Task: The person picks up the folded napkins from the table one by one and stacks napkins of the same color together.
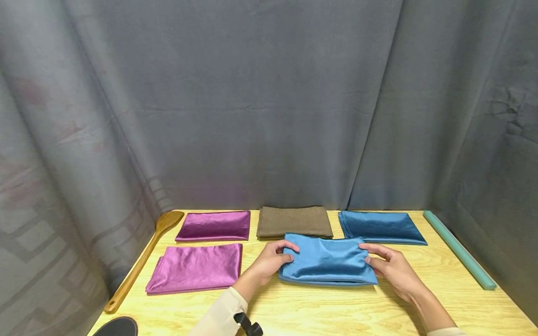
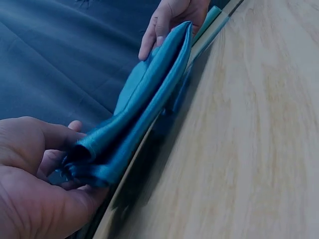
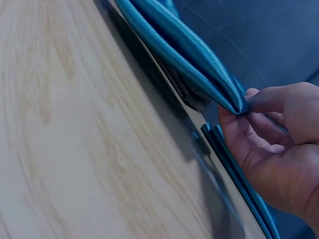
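Curtained booth [image 1: 269,154], grey drapes [image 1: 235,93] (back & sides), wood-grain tbl [image 1: 319,310] w/in

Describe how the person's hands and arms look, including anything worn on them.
The left hand and right hand are bare; no gloves or rings show. The left sleeve is plain cream, with a small black fitting beside it. Only a pale edge of the right sleeve shows.
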### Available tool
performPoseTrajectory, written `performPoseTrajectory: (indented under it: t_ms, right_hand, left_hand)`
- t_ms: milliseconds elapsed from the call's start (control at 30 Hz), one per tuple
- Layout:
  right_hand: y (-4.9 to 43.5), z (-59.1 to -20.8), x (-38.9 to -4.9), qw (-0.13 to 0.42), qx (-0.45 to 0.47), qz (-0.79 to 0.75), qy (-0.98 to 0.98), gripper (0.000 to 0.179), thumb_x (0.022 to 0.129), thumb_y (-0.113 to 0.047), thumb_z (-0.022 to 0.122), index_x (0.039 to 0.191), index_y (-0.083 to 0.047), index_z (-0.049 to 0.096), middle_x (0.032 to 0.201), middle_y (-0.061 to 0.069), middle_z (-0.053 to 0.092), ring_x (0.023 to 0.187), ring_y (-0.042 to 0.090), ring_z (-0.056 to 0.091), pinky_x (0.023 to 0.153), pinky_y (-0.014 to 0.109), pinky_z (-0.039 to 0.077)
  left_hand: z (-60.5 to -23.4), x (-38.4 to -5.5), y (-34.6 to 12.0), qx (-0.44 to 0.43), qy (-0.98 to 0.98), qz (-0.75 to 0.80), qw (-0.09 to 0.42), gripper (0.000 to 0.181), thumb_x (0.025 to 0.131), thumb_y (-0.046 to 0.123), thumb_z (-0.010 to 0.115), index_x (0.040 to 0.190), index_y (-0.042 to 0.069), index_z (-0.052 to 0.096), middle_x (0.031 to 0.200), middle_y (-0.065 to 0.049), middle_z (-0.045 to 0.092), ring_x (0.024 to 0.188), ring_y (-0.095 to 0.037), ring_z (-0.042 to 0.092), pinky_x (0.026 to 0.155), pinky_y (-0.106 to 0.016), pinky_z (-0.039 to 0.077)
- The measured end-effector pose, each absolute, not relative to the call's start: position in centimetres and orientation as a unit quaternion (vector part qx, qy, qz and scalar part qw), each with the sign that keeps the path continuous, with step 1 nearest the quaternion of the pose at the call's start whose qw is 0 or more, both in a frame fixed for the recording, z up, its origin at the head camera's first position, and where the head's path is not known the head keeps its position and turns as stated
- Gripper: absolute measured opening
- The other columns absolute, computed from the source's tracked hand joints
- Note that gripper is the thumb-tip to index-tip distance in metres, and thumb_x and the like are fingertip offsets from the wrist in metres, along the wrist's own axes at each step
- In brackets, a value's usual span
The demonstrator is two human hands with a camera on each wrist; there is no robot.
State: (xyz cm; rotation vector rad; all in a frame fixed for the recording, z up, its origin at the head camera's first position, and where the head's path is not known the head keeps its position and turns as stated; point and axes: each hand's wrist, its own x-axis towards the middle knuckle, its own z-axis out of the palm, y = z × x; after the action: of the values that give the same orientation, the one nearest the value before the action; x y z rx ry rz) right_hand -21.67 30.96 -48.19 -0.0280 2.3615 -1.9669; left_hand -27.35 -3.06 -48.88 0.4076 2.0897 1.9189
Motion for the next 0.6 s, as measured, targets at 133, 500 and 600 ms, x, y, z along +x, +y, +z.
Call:
performPoseTrajectory:
  t_ms: [133, 500, 600]
  right_hand:
    - [31.5, -47.9, -21.6, 0.026, -0.006, -0.635, 0.772, 0.049, 0.100, -0.011, 0.066, 0.145, 0.003, 0.054, 0.123, -0.011, 0.067, 0.099, 0.006, 0.069, 0.083, 0.027, 0.061]
    - [34.4, -46.1, -21.4, -0.034, -0.008, -0.547, 0.836, 0.049, 0.101, -0.021, 0.067, 0.145, -0.002, 0.056, 0.112, -0.032, 0.061, 0.094, -0.006, 0.061, 0.077, 0.021, 0.056]
    - [35.3, -45.6, -21.7, -0.040, -0.008, -0.544, 0.838, 0.050, 0.101, -0.022, 0.067, 0.146, -0.003, 0.056, 0.115, -0.030, 0.058, 0.100, -0.009, 0.062, 0.080, 0.021, 0.057]
  left_hand:
    - [-48.5, -27.5, -3.0, 0.148, 0.718, 0.664, 0.145, 0.028, 0.089, -0.003, 0.068, 0.115, 0.002, 0.076, 0.120, -0.006, 0.067, 0.096, -0.013, 0.052, 0.082, -0.024, 0.045]
    - [-47.3, -28.1, -0.5, 0.139, 0.712, 0.680, 0.105, 0.022, 0.090, -0.001, 0.069, 0.109, 0.005, 0.078, 0.127, -0.009, 0.066, 0.105, -0.016, 0.053, 0.082, -0.023, 0.048]
    - [-46.8, -28.4, 0.8, 0.127, 0.712, 0.687, 0.066, 0.023, 0.088, -0.002, 0.071, 0.108, 0.006, 0.079, 0.122, -0.009, 0.067, 0.098, -0.016, 0.051, 0.077, -0.023, 0.046]
